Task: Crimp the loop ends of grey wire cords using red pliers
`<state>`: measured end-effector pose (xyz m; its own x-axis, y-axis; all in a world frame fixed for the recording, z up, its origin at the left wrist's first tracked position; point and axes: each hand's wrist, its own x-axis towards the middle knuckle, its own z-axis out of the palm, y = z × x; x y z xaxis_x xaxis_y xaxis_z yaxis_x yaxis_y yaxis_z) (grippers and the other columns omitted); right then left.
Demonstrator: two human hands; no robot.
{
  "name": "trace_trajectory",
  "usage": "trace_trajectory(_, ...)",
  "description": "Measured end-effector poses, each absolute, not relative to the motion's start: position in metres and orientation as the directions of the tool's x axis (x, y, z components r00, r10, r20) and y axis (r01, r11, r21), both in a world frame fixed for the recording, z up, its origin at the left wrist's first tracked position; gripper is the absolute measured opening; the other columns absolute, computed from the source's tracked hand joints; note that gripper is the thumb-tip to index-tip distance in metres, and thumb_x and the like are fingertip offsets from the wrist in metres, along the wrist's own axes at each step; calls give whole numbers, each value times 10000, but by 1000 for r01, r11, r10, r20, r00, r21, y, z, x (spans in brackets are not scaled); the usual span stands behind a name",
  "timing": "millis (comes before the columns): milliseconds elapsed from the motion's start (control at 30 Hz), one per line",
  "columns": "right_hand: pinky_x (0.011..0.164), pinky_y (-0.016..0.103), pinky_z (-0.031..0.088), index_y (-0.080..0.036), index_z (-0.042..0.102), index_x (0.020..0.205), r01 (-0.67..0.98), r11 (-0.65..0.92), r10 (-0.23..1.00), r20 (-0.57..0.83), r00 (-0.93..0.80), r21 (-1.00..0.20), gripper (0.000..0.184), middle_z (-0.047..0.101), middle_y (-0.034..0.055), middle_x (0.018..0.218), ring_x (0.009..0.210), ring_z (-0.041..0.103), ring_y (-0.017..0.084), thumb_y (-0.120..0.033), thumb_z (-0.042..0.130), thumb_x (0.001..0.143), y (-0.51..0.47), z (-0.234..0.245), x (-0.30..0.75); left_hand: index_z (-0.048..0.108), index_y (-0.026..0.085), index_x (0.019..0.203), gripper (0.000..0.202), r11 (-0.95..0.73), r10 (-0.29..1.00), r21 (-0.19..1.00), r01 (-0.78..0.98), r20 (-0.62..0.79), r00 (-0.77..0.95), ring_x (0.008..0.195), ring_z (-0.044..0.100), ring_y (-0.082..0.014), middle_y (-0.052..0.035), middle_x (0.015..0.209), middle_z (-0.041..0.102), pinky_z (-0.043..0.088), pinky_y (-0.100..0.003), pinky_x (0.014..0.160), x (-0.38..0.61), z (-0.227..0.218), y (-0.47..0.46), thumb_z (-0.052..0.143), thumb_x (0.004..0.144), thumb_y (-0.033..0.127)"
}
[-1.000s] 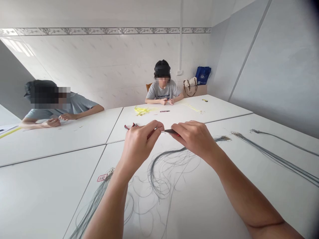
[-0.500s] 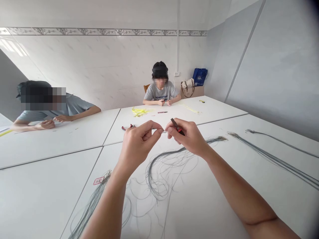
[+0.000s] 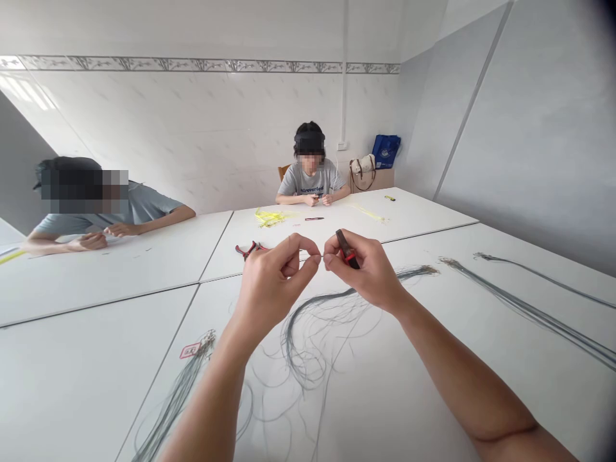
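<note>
My left hand (image 3: 274, 279) pinches a thin grey wire (image 3: 310, 258) between thumb and fingers. My right hand (image 3: 359, 266) grips small red-handled pliers (image 3: 348, 249) with dark jaws pointing up and away from me, close to the same wire. The two hands are nearly touching at the fingertips. Red-handled pliers (image 3: 250, 250) lie on the white table (image 3: 81, 346) just beyond my left hand, partly hidden by it. Below my hands, a tangle of loose grey wires (image 3: 308, 343) spreads over the tabletop.
Long grey wire bundles (image 3: 534, 314) lie at right, and another (image 3: 176, 401) lies at lower left beside a small red-bordered label (image 3: 190, 350). Seated people work at the far end (image 3: 310, 179) and left side (image 3: 139, 205). Yellow cords (image 3: 272, 218) lie across the table.
My right hand has turned the pliers from lying nearly level to pointing upward. My hands have drawn slightly closer, and more of the pliers on the table shows beyond my left hand.
</note>
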<state>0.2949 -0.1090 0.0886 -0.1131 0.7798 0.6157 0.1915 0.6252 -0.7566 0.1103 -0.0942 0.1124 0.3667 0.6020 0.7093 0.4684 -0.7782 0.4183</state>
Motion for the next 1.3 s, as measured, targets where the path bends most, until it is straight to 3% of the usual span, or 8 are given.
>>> trace_trajectory(167,564,234,347,-197,558,811,210,651,758,634,-152,-729,175,537,-24,729,611,390,86,-295,609,948,-110,90,295,628,215,835,104,-767,618,422,484,691,376,515,238,-85,95,565,213,286,-216,525,112,113,-96,587,888,135)
trace_trajectory(333,586,231,346,-196,554,818,304,665,737,667,-113,-683,176,522,-28,729,618,394,87,-306,584,951,-98,89,307,643,214,871,128,-735,665,473,486,643,380,626,467,-104,48,676,543,390,-229,616,110,115,-91,553,956,249)
trace_trajectory(400,595,233,348,-196,547,815,386,654,718,695,-44,-651,179,508,-30,721,616,405,89,-317,581,941,-88,88,318,649,215,878,159,-701,700,472,534,600,387,625,494,-114,40,677,575,398,-247,637,106,116,-87,539,966,288)
trace_trajectory(667,658,261,367,-207,543,805,788,345,621,753,217,-511,140,564,1,699,627,488,132,-306,520,901,-54,79,392,687,232,908,224,-553,804,405,728,489,339,612,601,-152,26,655,652,390,-283,648,89,121,-75,497,948,344)
trace_trajectory(767,675,267,364,-213,559,829,851,140,676,677,291,-506,122,637,36,758,681,546,161,-297,500,896,-42,65,431,687,234,857,273,-515,849,378,769,351,395,583,601,-157,25,613,645,356,-277,589,82,123,-72,457,950,348)
trace_trajectory(900,651,274,333,-209,588,870,916,-179,784,510,353,-358,194,682,80,840,713,546,182,-319,444,939,-30,33,479,672,229,789,294,-541,841,303,785,169,514,583,596,-155,21,601,658,365,-277,593,72,116,-63,414,921,274)
trace_trajectory(1100,595,273,294,-211,627,798,933,-267,901,281,331,-242,211,673,61,764,627,506,169,-309,486,919,-38,-16,530,670,232,776,238,-477,823,344,809,-148,548,585,648,-164,12,667,708,363,-271,526,76,100,-48,451,857,281)
trace_trajectory(1300,637,273,358,-186,683,872,936,-325,930,137,343,-138,206,688,63,842,716,561,160,-283,520,952,-50,-45,553,676,216,797,231,-403,833,382,832,-223,506,672,725,-188,-20,802,772,464,-278,623,73,84,-26,475,831,323)
